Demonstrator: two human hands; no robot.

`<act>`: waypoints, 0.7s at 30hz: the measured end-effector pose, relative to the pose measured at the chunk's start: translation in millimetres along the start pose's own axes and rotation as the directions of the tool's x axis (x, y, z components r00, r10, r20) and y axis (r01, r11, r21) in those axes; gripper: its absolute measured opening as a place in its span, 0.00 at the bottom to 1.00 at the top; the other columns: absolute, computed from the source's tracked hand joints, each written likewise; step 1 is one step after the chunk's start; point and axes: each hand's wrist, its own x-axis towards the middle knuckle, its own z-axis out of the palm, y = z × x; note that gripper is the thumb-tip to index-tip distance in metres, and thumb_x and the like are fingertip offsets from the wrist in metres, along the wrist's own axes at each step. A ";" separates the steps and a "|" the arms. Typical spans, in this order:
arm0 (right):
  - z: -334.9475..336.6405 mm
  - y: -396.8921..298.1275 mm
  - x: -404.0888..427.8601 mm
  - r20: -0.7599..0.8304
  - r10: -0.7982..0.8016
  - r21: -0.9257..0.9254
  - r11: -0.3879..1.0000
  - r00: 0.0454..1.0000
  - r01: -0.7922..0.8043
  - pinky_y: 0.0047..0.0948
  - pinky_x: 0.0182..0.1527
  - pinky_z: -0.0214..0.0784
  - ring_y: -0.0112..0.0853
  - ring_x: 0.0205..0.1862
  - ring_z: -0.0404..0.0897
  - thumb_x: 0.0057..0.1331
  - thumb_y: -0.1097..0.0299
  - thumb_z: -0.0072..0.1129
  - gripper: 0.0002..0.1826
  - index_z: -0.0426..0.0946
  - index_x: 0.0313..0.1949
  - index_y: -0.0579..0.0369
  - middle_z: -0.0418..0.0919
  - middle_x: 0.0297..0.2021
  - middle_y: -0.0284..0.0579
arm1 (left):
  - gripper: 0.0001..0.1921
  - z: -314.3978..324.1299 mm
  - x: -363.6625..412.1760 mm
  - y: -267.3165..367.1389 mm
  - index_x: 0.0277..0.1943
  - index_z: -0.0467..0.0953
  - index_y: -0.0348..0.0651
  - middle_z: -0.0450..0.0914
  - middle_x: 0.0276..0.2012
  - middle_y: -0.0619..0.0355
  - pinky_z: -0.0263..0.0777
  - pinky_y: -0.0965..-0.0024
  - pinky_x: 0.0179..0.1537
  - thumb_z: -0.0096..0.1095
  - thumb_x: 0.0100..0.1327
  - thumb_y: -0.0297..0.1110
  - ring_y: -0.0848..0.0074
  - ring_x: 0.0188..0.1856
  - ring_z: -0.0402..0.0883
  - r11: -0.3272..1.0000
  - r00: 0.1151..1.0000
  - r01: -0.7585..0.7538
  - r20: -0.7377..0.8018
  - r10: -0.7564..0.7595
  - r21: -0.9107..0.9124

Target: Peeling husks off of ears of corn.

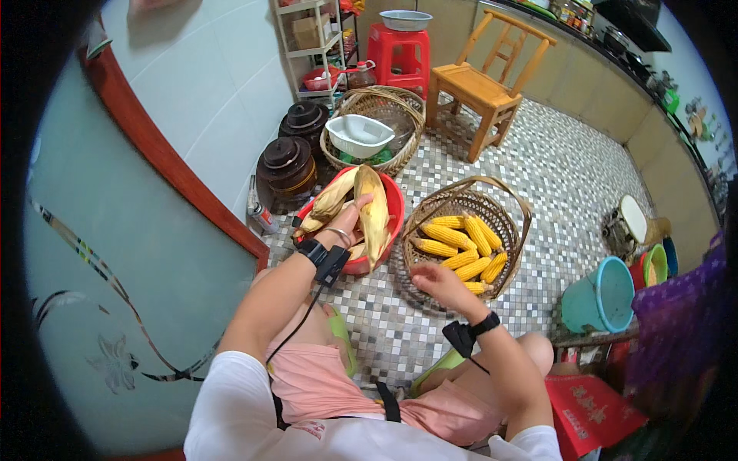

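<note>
My left hand (pixel 353 222) is closed around an ear of corn in its dry husk (pixel 373 216), lifted over a red plastic basin (pixel 395 199). More husked ears (pixel 331 199) lie in that basin, partly behind my hand and wrist. My right hand (pixel 435 282) is over the near left rim of a woven bamboo basket (pixel 515 230), its fingers loosely curled with nothing seen in them. Several peeled yellow corn cobs (pixel 461 242) lie inside the basket, under its arched handle.
Two dark lidded jars (pixel 286 164) stand left of the basin, near a spray can (pixel 264 219). Behind it, a wicker basket (pixel 412 141) holds a white plastic colander (pixel 360 135). A wooden chair (pixel 478 83) stands farther back; a turquoise bucket (pixel 588 297) is at the right.
</note>
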 end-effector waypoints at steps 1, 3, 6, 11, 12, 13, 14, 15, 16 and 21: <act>-4.8 -2.1 2.5 -0.009 0.020 0.108 0.994 1.000 -0.019 0.28 0.47 0.69 0.29 0.41 0.77 0.63 0.64 0.55 0.18 0.72 0.49 0.62 0.79 0.40 0.44 | 0.26 5.3 9.3 -0.2 0.55 0.68 0.43 0.77 0.47 0.53 0.74 0.60 0.48 0.61 0.58 0.47 0.66 0.46 0.79 0.996 0.999 -0.018 -0.045 0.014 -0.085; -8.9 -7.8 13.6 -0.095 -0.027 0.022 0.999 0.995 0.029 0.27 0.47 0.69 0.27 0.40 0.77 0.64 0.63 0.54 0.17 0.74 0.46 0.62 0.79 0.38 0.43 | 0.28 -11.3 30.7 0.0 0.55 0.69 0.46 0.77 0.48 0.52 0.71 0.53 0.52 0.64 0.56 0.51 0.61 0.48 0.77 0.928 0.977 0.178 0.173 -0.126 -0.326; -38.3 -40.9 25.5 -0.043 0.058 -0.091 0.994 0.997 -0.061 0.27 0.39 0.71 0.26 0.36 0.77 0.62 0.57 0.55 0.18 0.77 0.40 0.62 0.80 0.33 0.42 | 0.28 -19.4 17.2 18.6 0.54 0.70 0.48 0.77 0.48 0.53 0.69 0.51 0.54 0.62 0.55 0.54 0.59 0.50 0.76 0.913 0.988 0.143 0.010 -0.151 -0.381; -140.6 -12.7 1.3 -0.012 0.542 -0.414 0.762 0.840 -0.498 0.32 0.33 0.73 0.27 0.37 0.80 0.57 0.57 0.54 0.15 0.82 0.32 0.54 0.82 0.33 0.41 | 0.26 -40.8 14.5 32.6 0.53 0.70 0.50 0.77 0.46 0.55 0.69 0.53 0.53 0.59 0.56 0.55 0.60 0.47 0.77 0.952 0.981 0.103 -0.128 -0.146 -0.289; -160.5 1.5 -6.5 -0.075 0.621 -0.721 0.507 0.780 -0.473 0.33 0.33 0.73 0.32 0.37 0.81 0.55 0.56 0.55 0.16 0.82 0.29 0.55 0.81 0.30 0.46 | 0.26 -63.8 18.8 37.0 0.53 0.70 0.50 0.77 0.46 0.56 0.69 0.54 0.52 0.60 0.55 0.55 0.61 0.46 0.77 0.956 0.979 0.115 -0.132 -0.155 -0.269; -196.8 77.7 -19.6 -0.196 0.534 -0.733 0.478 0.823 -0.485 0.36 0.36 0.72 0.39 0.37 0.81 0.53 0.53 0.57 0.17 0.82 0.27 0.56 0.81 0.31 0.51 | 0.26 -69.0 29.6 37.2 0.53 0.70 0.51 0.77 0.45 0.57 0.69 0.54 0.52 0.60 0.55 0.55 0.62 0.46 0.76 0.958 0.980 0.131 -0.116 -0.164 -0.253; -224.6 118.4 -47.8 -0.432 0.547 -0.657 0.353 0.717 -0.666 0.35 0.47 0.71 0.43 0.45 0.78 0.55 0.55 0.55 0.19 0.80 0.40 0.54 0.80 0.41 0.51 | 0.27 -53.1 27.6 32.9 0.53 0.70 0.51 0.77 0.45 0.57 0.69 0.54 0.52 0.60 0.54 0.55 0.63 0.46 0.76 0.955 0.970 0.133 -0.164 -0.180 -0.264; -286.1 206.1 -113.5 -0.699 0.530 -0.335 0.350 0.480 -0.875 0.39 0.52 0.68 0.43 0.50 0.76 0.56 0.57 0.52 0.18 0.79 0.42 0.54 0.78 0.46 0.50 | 0.27 -13.4 35.5 23.4 0.53 0.70 0.51 0.76 0.45 0.57 0.69 0.53 0.52 0.60 0.54 0.56 0.63 0.46 0.76 0.947 0.964 0.176 -0.148 -0.222 -0.269; -285.4 195.8 -109.8 -0.766 0.559 -0.145 0.330 0.317 -0.933 0.51 0.57 0.60 0.43 0.57 0.71 0.57 0.56 0.52 0.22 0.76 0.49 0.52 0.72 0.54 0.48 | 0.29 -37.9 13.4 39.3 0.55 0.69 0.51 0.76 0.47 0.55 0.67 0.52 0.53 0.60 0.53 0.57 0.62 0.48 0.75 0.955 0.967 0.096 -0.201 -0.156 -0.280; -323.7 216.2 -183.2 -0.960 0.238 0.173 0.094 -0.147 -0.980 0.61 0.64 0.42 0.39 0.69 0.48 0.58 0.62 0.50 0.37 0.50 0.65 0.56 0.50 0.67 0.48 | 0.32 -37.9 -10.0 53.3 0.61 0.64 0.48 0.71 0.56 0.52 0.61 0.50 0.60 0.58 0.56 0.55 0.56 0.57 0.70 0.940 0.986 0.065 -0.122 -0.111 -0.334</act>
